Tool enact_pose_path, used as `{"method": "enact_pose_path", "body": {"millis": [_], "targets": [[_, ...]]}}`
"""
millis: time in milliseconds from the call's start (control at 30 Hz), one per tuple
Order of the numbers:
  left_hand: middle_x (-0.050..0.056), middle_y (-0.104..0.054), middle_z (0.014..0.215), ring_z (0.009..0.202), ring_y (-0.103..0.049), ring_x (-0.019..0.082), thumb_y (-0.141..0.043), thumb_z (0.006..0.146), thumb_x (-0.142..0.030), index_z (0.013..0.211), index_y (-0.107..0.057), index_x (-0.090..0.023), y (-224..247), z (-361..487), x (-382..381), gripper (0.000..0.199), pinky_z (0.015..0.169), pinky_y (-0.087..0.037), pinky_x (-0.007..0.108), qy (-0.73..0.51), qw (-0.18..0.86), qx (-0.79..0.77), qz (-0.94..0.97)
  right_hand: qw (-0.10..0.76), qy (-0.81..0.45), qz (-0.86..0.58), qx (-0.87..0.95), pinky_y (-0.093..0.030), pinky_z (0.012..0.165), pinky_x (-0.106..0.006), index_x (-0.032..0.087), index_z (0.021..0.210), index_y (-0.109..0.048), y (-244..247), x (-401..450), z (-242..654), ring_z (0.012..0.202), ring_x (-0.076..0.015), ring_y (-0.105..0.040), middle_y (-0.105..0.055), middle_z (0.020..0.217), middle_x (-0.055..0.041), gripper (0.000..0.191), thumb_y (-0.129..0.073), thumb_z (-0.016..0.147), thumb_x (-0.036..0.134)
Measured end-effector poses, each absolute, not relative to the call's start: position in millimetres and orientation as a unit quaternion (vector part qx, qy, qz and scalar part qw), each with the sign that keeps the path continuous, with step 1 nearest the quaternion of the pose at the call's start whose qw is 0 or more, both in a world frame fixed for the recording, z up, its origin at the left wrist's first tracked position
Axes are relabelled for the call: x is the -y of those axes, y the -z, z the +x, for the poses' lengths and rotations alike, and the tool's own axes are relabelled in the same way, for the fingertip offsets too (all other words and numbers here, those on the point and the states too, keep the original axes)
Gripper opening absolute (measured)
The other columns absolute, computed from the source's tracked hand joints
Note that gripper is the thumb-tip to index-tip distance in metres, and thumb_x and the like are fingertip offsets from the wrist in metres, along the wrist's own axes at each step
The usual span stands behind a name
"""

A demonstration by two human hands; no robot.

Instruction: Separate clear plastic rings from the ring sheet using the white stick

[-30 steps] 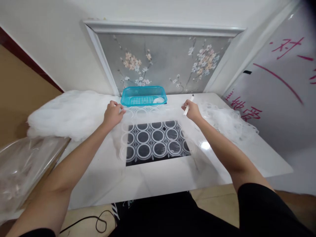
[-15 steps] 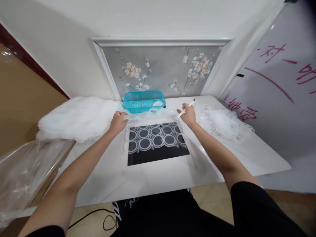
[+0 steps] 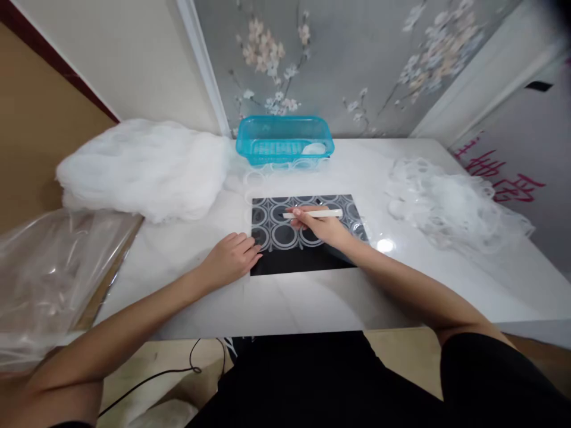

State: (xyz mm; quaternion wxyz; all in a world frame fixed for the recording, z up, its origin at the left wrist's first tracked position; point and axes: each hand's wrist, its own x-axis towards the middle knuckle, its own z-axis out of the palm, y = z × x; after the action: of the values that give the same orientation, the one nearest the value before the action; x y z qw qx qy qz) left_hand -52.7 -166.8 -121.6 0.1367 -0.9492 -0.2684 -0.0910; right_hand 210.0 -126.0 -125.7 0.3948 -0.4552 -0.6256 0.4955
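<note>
A white pen-shaped tool (image 3: 332, 213) with a dark tip is held in my right hand (image 3: 312, 221), its fingers pinched round it. The tool points left, low over a sheer white piece patterned with rings (image 3: 284, 235). Whether the tip touches the piece I cannot tell. Beneath the ringed piece is a black rectangular sheet (image 3: 294, 261), bare along its near edge. My left hand (image 3: 232, 257) lies palm down at the sheet's left edge. Its fingers are slightly bent, with the tips on the ringed piece, and no grasped object shows.
Behind the sheet stands a blue plastic basket (image 3: 285, 128) with a small white item (image 3: 314, 148) inside. A large heap of white sheer material (image 3: 143, 169) fills the left; a looser ringed pile (image 3: 455, 205) lies right. Clear plastic wrap (image 3: 53, 267) is at the far left.
My right hand has brought the white tool from beyond the sheet's upper right corner to over the rings. My left hand has come nearer, to the sheet's lower left. The view has tilted down.
</note>
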Motion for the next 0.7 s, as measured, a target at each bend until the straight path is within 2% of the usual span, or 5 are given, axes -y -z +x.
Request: {"method": "enact_pose_path", "body": {"millis": [100,167,400,533,700], "targets": [[0.004,-0.058,0.072,0.07,-0.051,0.017,-0.047,0.093,-0.023,0.088,-0.065,-0.013,122.7,-66.8,167.0,0.021,0.061,-0.035,0.032,0.108,0.162,0.243,-0.95,0.401,-0.56,-0.439,0.578,-0.053,0.064,-0.027,0.018,0.096,-0.071,127.5,129.1,185.1,0.07,-0.0164,-0.067,-0.072,0.075,-0.0036,0.039,-0.075,0.068,0.044],[0.003,-0.058,0.072,0.069,-0.051,0.016,-0.047,0.093,-0.022,0.088,-0.065,-0.013,125.1,-73.6,164.6,0.02,0.062,-0.036,0.031,0.121,0.146,0.24,-0.952,0.394,-0.584,-0.445,0.554,-0.053,0.063,-0.027,0.018,0.089,-0.07,128.7,131.8,172.2,0.071,-0.017,-0.068,-0.071,0.073,-0.0027,0.033,-0.077,0.065,0.041],[0.003,-0.067,0.08,0.072,-0.055,0.014,-0.042,0.096,-0.025,0.096,-0.065,-0.014,138.3,-82.7,157.9,0.026,0.07,-0.041,0.028,0.154,0.046,0.271,-0.949,0.394,-0.575,-0.447,0.56,-0.048,0.055,-0.024,0.018,0.074,-0.061,133.8,137.1,149.3,0.053,-0.011,-0.058,-0.061,0.057,0.003,0.028,-0.075,0.069,0.042],[0.002,-0.067,0.074,0.069,-0.052,0.015,-0.042,0.096,-0.025,0.096,-0.066,-0.016,137.9,-84.6,155.2,0.026,0.067,-0.038,0.029,0.15,0.041,0.284,-0.946,0.394,-0.575,-0.447,0.561,-0.045,0.056,-0.024,0.018,0.082,-0.065,137.8,136.8,147.4,0.057,-0.0113,-0.058,-0.061,0.06,0.0018,0.025,-0.07,0.074,0.041],[0.001,-0.062,0.064,0.068,-0.047,0.016,-0.045,0.094,-0.022,0.084,-0.067,-0.017,132.0,-86.6,155.0,0.024,0.062,-0.032,0.031,0.146,0.096,0.284,-0.943,0.368,-0.543,-0.451,0.605,-0.043,0.057,-0.026,0.015,0.095,-0.07,139.0,141.8,151.4,0.062,-0.0129,-0.056,-0.062,0.068,-0.0018,0.034,-0.065,0.078,0.045]]}}
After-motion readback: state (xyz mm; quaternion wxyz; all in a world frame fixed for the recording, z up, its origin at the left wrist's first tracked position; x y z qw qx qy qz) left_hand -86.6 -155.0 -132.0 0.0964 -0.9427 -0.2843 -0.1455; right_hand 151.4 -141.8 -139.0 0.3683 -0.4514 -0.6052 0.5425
